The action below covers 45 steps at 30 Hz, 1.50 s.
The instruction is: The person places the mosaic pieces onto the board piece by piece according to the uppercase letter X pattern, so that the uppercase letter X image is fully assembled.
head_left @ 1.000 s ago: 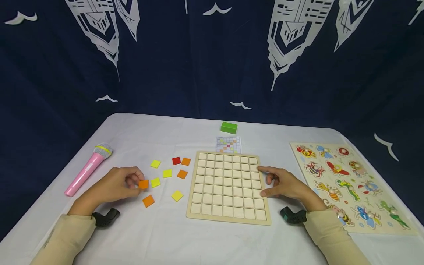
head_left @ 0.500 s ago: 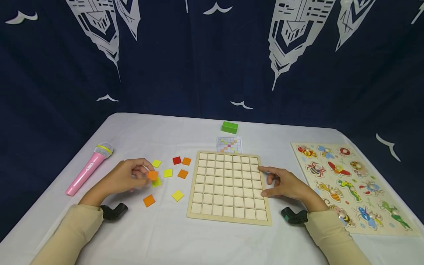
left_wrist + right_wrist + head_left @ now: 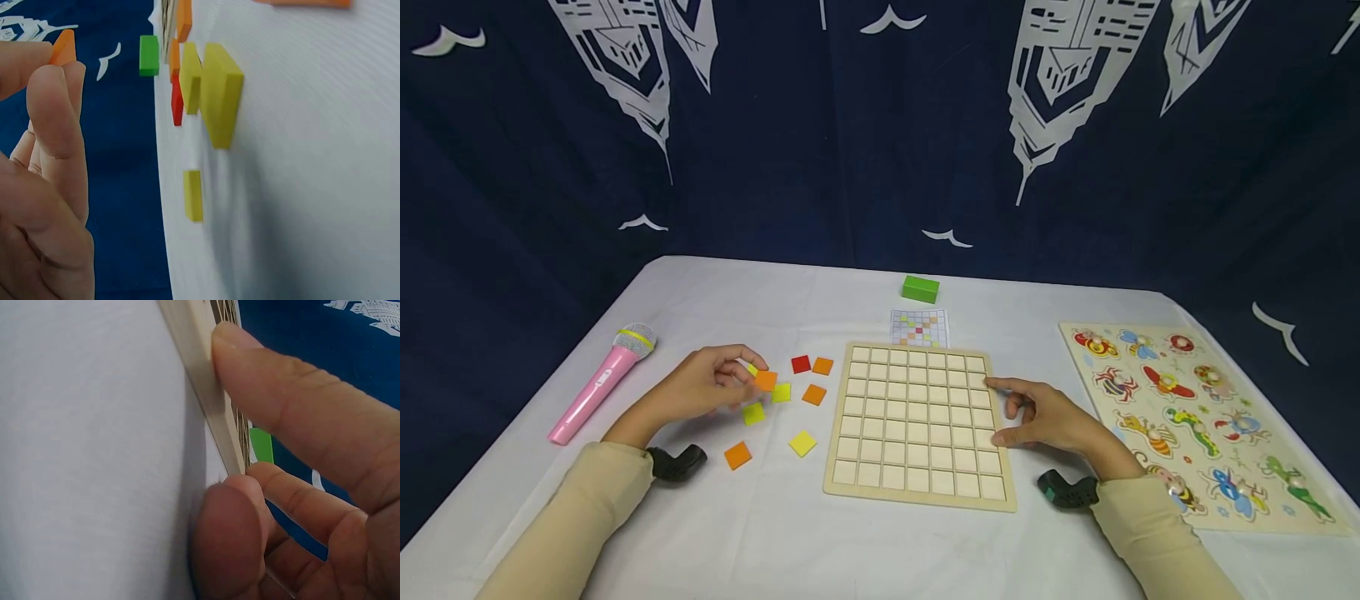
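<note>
My left hand [image 3: 703, 385] pinches an orange square tile [image 3: 765, 381] between thumb and fingertips; the left wrist view shows the orange tile [image 3: 64, 49] held up off the tablecloth. Loose tiles lie around and below it: a yellow tile [image 3: 753, 413], another yellow tile [image 3: 781, 392], a red tile [image 3: 801, 364] and several more. To their right lies a wooden grid board [image 3: 917, 425] with bare square cells. My right hand [image 3: 1045, 417] rests thumb and index fingertip on the board's right edge. In the right wrist view, the thumb [image 3: 240, 356] touches the board's rim [image 3: 215, 406].
A small printed colour-grid card [image 3: 919, 327] lies behind the board, with a green block [image 3: 921, 289] farther back. On the left is a pink toy microphone [image 3: 601, 385]. At the right lies an insect peg puzzle [image 3: 1195, 425]. A dark blue curtain [image 3: 880, 142] hangs behind the table.
My left hand has moved right and away from me, carrying the orange tile past the nearer yellow tile toward the others. My right hand stays at the board's edge.
</note>
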Motion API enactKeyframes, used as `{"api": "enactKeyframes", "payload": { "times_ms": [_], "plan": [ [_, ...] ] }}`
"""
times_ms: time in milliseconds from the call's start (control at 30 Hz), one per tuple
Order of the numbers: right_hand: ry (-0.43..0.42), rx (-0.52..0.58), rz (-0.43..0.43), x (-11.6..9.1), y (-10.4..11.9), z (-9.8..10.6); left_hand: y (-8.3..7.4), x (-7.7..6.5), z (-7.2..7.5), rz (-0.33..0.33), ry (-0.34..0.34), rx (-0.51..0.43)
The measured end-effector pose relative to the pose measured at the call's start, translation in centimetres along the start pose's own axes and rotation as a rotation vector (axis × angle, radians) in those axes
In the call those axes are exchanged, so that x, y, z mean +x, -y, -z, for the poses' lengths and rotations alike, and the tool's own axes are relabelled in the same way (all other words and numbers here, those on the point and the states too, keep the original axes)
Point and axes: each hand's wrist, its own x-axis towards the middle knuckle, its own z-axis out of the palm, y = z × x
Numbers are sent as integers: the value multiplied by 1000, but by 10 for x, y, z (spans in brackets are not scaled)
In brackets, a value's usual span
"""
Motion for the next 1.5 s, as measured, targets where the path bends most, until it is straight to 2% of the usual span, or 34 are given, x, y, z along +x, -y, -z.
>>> {"api": "enactKeyframes", "payload": {
  "times_ms": [333, 500, 667, 900, 1033, 1233, 1500],
  "plan": [
    [-6, -23, 21, 1, -2, 0, -8, 23, -8, 7, 13, 4],
    [-10, -32, 20, 0, -3, 1, -14, 33, -13, -23, 35, 1],
    [-14, -22, 12, 0, -4, 0, -20, 42, -21, -49, 49, 9],
    [-5, 14, 0, 1, -4, -3, -30, 53, -34, -44, 65, 17],
    [-11, 8, 2, 1, -3, -4, -36, 60, -40, -58, 77, 32],
    [-16, -10, -6, 1, -2, -3, -46, 69, -47, -45, 90, 76],
    [-20, -8, -8, 1, -3, -1, -50, 80, -54, -40, 119, 104]
  ]
}}
